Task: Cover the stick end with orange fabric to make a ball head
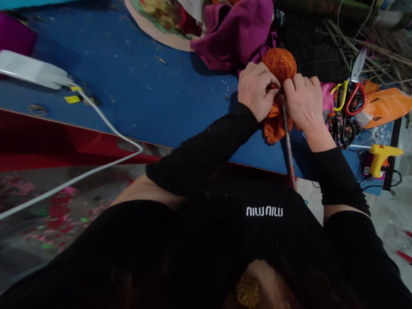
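Orange patterned cloth (279, 64) is stretched over a round ball shape, with its loose ends (273, 128) hanging below. A thin dark stick (289, 148) runs from the gathered neck of this cloth down past the table's front edge. My left hand (257, 89) pinches the cloth at the neck from the left side. On the other side, my right hand (304, 99) is closed at the same neck, its fingertips against the cloth by the stick's top. The fingers partly hide the neck, so any string or tie there cannot be made out.
Magenta cloth (233, 34) lies behind the ball on the blue table (128, 86). To the right are scissors (354, 86), an orange bag (389, 105), a yellow glue gun (381, 156) and thin twigs (383, 56). A white power strip (35, 71) with its cable sits left.
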Available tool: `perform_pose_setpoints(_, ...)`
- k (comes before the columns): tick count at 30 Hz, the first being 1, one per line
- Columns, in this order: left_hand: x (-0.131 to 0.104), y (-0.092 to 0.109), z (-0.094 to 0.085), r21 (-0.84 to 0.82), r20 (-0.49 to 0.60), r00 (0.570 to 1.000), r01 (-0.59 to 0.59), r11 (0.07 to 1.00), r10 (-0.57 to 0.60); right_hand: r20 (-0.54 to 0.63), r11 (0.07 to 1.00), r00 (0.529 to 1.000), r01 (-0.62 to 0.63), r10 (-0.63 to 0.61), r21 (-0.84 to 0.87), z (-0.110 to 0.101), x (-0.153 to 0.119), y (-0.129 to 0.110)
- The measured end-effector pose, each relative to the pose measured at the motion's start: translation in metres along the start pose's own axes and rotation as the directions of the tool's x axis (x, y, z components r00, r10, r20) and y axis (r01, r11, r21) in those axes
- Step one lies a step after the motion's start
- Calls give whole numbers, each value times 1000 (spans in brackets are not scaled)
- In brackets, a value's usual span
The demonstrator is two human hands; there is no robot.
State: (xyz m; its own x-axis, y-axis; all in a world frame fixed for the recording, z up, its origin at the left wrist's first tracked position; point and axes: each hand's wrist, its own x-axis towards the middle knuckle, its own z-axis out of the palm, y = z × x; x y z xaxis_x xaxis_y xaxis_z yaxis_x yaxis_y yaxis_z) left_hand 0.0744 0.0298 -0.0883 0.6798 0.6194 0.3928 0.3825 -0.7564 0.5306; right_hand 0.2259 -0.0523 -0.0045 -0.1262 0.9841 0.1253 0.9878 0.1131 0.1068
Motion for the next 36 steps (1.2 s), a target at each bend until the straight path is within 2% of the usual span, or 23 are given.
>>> perform_pose_setpoints(3, 2, 4, -7, -46, -163, 984, 64, 997, -71, 103, 995, 990, 100, -99, -5, -6, 6, 6)
perform_pose_setpoints(6, 3, 18, -19, -59, -231, 971, 53, 997, -66, 165, 984, 970, 171, -178, 55, -13, 13, 11)
perform_pose_setpoints(8, 6, 25, -24, -21, -268, 963, 16, 1000, -21, 204, 984, 962, 172, -179, 53, -16, 17, 13)
perform_pose_setpoints(10, 12, 26, -22, 10, -299, 950, -94, 996, 93, 245, 981, 951, 192, -188, 8, -18, 20, 15)
perform_pose_setpoints(12, 20, 20, -15, -24, -258, 946, -208, 978, 195, 270, 977, 942, 212, -200, -18, -16, 21, 18)
perform_pose_setpoints(15, 27, 5, -6, -124, -195, 952, -263, 957, 237, 238, 982, 953, 177, -188, 66, -4, 19, 26)
perform_pose_setpoints(19, 24, -5, -8, -103, -214, 920, -355, 929, 328, 156, 957, 969, 150, -192, 247, 19, 12, 35)
perform_pose_setpoints(21, 22, -6, -9, -71, -237, 897, -398, 915, 372, 157, 949, 965, 164, -211, 269, 25, 9, 35)
perform_pose_setpoints(23, 22, -5, -9, -52, -250, 885, -418, 907, 393, 187, 950, 952, 196, -244, 242, 24, 9, 33)
perform_pose_setpoints(26, 25, -8, -4, -48, -237, 900, -386, 921, 365, 234, 945, 922, 266, -307, 190, 16, 10, 28)
perform_pose_setpoints(29, 27, -14, -1, -46, -194, 902, -401, 915, 385, 252, 938, 905, 313, -342, 148, 7, 8, 23)
perform_pose_setpoints(32, 25, -19, -8, -102, -149, 900, -426, 899, 409, 243, 952, 921, 292, -305, 87, 2, -1, 16)
perform_pose_setpoints(36, 22, -22, -21, -304, -115, 913, -408, 861, 392, 169, 981, 967, 178, -189, 80, 3, -17, 5)
